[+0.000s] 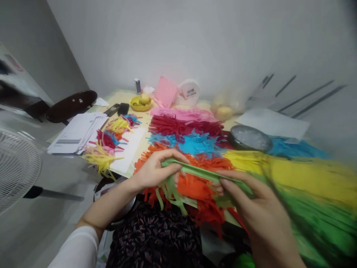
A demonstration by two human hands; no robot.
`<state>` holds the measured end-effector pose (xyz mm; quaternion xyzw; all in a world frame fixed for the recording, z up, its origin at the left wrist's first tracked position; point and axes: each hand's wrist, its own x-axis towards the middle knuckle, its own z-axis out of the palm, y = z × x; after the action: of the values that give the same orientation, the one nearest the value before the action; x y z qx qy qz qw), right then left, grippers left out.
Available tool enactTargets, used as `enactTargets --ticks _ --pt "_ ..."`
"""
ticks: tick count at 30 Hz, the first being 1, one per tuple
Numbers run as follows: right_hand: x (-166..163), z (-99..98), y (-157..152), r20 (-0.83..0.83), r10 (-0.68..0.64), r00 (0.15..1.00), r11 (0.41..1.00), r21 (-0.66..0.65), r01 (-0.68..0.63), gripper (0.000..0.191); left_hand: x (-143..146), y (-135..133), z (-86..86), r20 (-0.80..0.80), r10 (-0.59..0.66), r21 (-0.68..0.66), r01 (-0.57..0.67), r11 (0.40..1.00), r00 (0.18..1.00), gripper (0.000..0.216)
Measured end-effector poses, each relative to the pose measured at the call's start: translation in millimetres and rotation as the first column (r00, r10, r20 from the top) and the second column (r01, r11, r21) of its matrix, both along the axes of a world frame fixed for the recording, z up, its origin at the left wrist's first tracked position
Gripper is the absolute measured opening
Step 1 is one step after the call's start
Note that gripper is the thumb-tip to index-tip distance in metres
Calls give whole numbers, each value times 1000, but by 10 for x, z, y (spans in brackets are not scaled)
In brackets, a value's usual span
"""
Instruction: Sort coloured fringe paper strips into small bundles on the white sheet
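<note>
A folded strip of light green fringed paper is stretched between my two hands, above the near edge of the table. My left hand pinches its left end between thumb and fingers, and cut fringes dangle below. Its right part is gripped by my right hand, whose fingers lie along the fold. Directly beneath lies a pile of orange fringed paper, partly hanging over the edge. Farther back are rows of blue fringe, dark red fringe and pink fringe.
Yellow paper and green paper spread to the right, near a dark round bowl. On the left are finished-looking tassels, printed sheets and a phone. A yellow fruit dish sits behind. A fan stands beside the table.
</note>
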<state>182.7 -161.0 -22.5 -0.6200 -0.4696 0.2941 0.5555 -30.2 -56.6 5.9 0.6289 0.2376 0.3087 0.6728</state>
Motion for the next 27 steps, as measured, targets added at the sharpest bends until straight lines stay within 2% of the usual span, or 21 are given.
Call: enactTargets --ticks 3,7,11,14,16,18,19,22,24,25,27 --pt "6 -67 25 -97 16 995 998 60 -10 12 -3 11 6 -3 23 23 -23 999 1000 13" --pt "-7 -78 61 -77 60 995 987 154 -48 6 -9 30 -22 7 77 37 -78 996 997 14" --pt "-38 -11 65 85 72 994 974 209 -89 12 -5 47 -49 -1 83 44 -83 996 997 14" --pt "-60 46 48 242 77 967 958 250 -139 16 -6 48 -40 -55 107 162 -97 982 993 23" --pt "-63 60 36 321 39 946 963 241 -121 14 -11 39 -25 -107 152 309 -112 944 983 25" --pt "-54 51 31 396 -9 918 976 204 -78 7 -19 24 -11 -160 189 469 -94 878 969 16" --pt "-46 43 32 431 -18 902 981 183 -68 12 -23 17 -6 -187 200 539 -70 839 962 12" --pt "-26 35 50 487 4 873 987 139 -82 17 -31 7 -2 -269 219 650 9 760 938 11" --pt "-31 53 65 448 28 894 989 117 -89 14 -31 9 -5 -301 223 633 20 774 927 7" --pt "-40 67 71 402 40 915 991 102 -89 13 -29 10 -7 -300 204 591 14 806 932 7" --pt "-66 92 74 273 53 961 995 66 -74 14 -24 9 -9 -245 103 418 8 909 964 11"
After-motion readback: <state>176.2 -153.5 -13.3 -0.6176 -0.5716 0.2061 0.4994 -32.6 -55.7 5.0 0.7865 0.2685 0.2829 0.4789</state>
